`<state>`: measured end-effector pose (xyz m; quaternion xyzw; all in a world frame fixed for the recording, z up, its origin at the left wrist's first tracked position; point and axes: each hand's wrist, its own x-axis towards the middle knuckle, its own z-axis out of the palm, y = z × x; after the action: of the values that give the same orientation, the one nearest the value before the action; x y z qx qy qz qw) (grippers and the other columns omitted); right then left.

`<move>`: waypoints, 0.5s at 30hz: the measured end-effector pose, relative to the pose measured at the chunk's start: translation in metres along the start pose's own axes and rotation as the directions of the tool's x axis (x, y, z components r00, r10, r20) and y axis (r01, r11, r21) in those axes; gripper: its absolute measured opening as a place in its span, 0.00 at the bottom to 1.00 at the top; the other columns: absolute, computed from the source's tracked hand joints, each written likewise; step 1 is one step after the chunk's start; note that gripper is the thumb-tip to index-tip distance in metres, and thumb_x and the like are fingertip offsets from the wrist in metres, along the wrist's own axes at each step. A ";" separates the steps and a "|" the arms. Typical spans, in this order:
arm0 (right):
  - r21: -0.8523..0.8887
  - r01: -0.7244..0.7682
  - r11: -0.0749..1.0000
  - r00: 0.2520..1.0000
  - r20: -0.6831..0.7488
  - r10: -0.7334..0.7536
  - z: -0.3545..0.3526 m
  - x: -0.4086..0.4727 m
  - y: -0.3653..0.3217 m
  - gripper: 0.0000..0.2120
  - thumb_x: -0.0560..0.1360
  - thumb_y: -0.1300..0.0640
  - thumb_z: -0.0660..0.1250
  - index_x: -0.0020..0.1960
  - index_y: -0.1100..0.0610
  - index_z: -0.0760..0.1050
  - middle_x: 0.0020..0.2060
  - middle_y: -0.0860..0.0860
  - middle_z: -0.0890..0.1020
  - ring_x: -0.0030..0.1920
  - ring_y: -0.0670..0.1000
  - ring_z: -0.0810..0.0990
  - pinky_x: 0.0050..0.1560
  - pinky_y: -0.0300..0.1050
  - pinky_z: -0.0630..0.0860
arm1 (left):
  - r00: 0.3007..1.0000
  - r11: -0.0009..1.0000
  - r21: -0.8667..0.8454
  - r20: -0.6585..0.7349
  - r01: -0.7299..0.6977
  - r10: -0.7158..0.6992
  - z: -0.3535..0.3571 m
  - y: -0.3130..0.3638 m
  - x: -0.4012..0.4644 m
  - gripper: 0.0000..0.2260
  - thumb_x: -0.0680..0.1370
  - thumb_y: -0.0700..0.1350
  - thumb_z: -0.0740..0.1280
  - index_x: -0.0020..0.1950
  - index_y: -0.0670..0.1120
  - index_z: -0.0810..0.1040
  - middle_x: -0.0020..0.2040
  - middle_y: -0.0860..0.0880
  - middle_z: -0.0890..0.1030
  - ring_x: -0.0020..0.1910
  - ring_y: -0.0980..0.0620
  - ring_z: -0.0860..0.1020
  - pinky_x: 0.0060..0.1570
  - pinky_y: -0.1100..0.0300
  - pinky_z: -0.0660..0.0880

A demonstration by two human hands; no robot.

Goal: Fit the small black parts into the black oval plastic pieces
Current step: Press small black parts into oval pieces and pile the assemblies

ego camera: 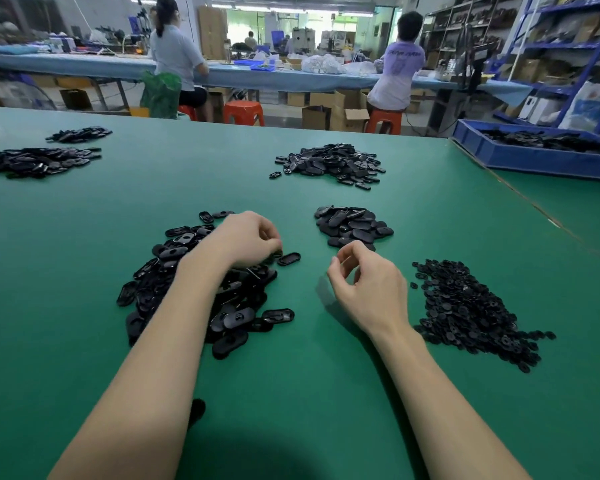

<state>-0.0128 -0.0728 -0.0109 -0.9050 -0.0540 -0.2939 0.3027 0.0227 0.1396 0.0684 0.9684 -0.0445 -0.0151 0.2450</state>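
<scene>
A big heap of black oval plastic pieces (174, 282) lies on the green table (291, 393), partly under my left forearm. My left hand (246, 239) hovers at the heap's far right edge, fingers curled down onto a dark piece I can barely see. One oval piece (289, 258) lies alone just right of those fingertips. My right hand (366, 284) floats above the table with fingers loosely curled, thumb and forefinger apart, nothing visible in it. To its right spreads the pile of small black parts (471, 310).
A smaller pile of oval pieces (354, 225) sits beyond my right hand, another pile (329, 164) farther back, and two more (39, 161) at far left. A blue tray (541, 157) of black parts stands at the right. People sit at a far bench.
</scene>
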 end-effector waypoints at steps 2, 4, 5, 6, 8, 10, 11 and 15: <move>0.003 0.011 1.000 1.000 0.011 -0.011 0.000 0.000 0.000 0.07 0.76 0.45 0.66 0.43 0.46 0.71 0.34 0.41 0.79 0.32 0.39 0.73 0.32 0.40 0.66 | 0.998 0.996 0.063 -0.004 0.059 -0.059 -0.008 -0.014 -0.001 0.08 0.78 0.46 0.67 0.46 0.55 0.85 0.48 0.54 0.84 0.51 0.52 0.80 0.57 0.57 0.75; 0.002 0.012 1.000 1.000 0.019 -0.012 0.000 0.000 0.001 0.07 0.76 0.45 0.66 0.44 0.46 0.71 0.35 0.41 0.79 0.32 0.40 0.73 0.32 0.40 0.66 | 0.993 0.987 0.108 0.004 0.118 -0.119 -0.010 -0.022 -0.003 0.09 0.77 0.45 0.67 0.43 0.56 0.85 0.47 0.55 0.84 0.53 0.50 0.79 0.63 0.50 0.74; 0.001 0.013 1.000 1.000 0.024 -0.013 0.000 0.001 0.001 0.07 0.76 0.46 0.66 0.44 0.46 0.72 0.35 0.41 0.79 0.32 0.40 0.73 0.32 0.40 0.66 | 0.990 0.983 0.122 0.007 0.138 -0.140 -0.010 -0.025 -0.004 0.08 0.77 0.46 0.68 0.43 0.57 0.85 0.47 0.55 0.84 0.54 0.50 0.79 0.65 0.48 0.73; -0.001 0.015 1.000 1.000 0.027 -0.015 0.000 0.001 0.002 0.06 0.76 0.46 0.66 0.44 0.46 0.72 0.35 0.41 0.79 0.32 0.40 0.73 0.32 0.40 0.66 | 0.989 0.981 0.130 0.009 0.147 -0.150 -0.009 -0.026 -0.005 0.08 0.77 0.46 0.68 0.42 0.57 0.85 0.47 0.56 0.84 0.55 0.50 0.78 0.66 0.46 0.71; 0.003 0.017 1.000 0.999 0.030 -0.017 0.001 0.001 0.003 0.06 0.76 0.46 0.66 0.44 0.46 0.71 0.35 0.41 0.79 0.32 0.41 0.74 0.32 0.39 0.66 | 0.986 0.978 0.134 0.012 0.162 -0.165 -0.006 -0.026 -0.005 0.07 0.76 0.46 0.69 0.43 0.57 0.85 0.48 0.56 0.84 0.56 0.50 0.78 0.68 0.45 0.70; 0.012 0.010 1.000 0.999 0.030 -0.011 0.002 0.001 0.004 0.06 0.75 0.46 0.66 0.44 0.46 0.71 0.35 0.41 0.79 0.32 0.41 0.74 0.32 0.39 0.66 | 0.985 0.976 0.137 0.005 0.169 -0.172 -0.005 -0.026 -0.004 0.05 0.75 0.48 0.70 0.43 0.57 0.85 0.49 0.54 0.84 0.56 0.49 0.78 0.68 0.45 0.69; 0.016 0.005 1.000 1.000 0.031 -0.006 0.003 0.001 0.004 0.06 0.75 0.46 0.66 0.44 0.46 0.72 0.35 0.41 0.79 0.33 0.41 0.74 0.32 0.40 0.66 | 0.985 0.975 0.141 0.004 0.173 -0.175 -0.005 -0.025 -0.004 0.02 0.74 0.51 0.72 0.43 0.56 0.85 0.48 0.54 0.84 0.56 0.49 0.78 0.69 0.44 0.69; 0.018 -0.005 1.000 0.999 0.035 0.004 0.003 0.001 0.004 0.05 0.75 0.47 0.66 0.44 0.46 0.72 0.34 0.41 0.79 0.33 0.41 0.74 0.33 0.41 0.68 | 0.980 0.970 0.146 0.027 0.193 -0.199 -0.005 -0.019 -0.006 0.16 0.65 0.65 0.77 0.43 0.55 0.84 0.46 0.55 0.83 0.53 0.50 0.79 0.69 0.44 0.67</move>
<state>-0.0099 -0.0739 -0.0144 -0.9073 -0.0599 -0.2771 0.3105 0.0189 0.1595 0.0637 0.9825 0.0454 -0.0563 0.1717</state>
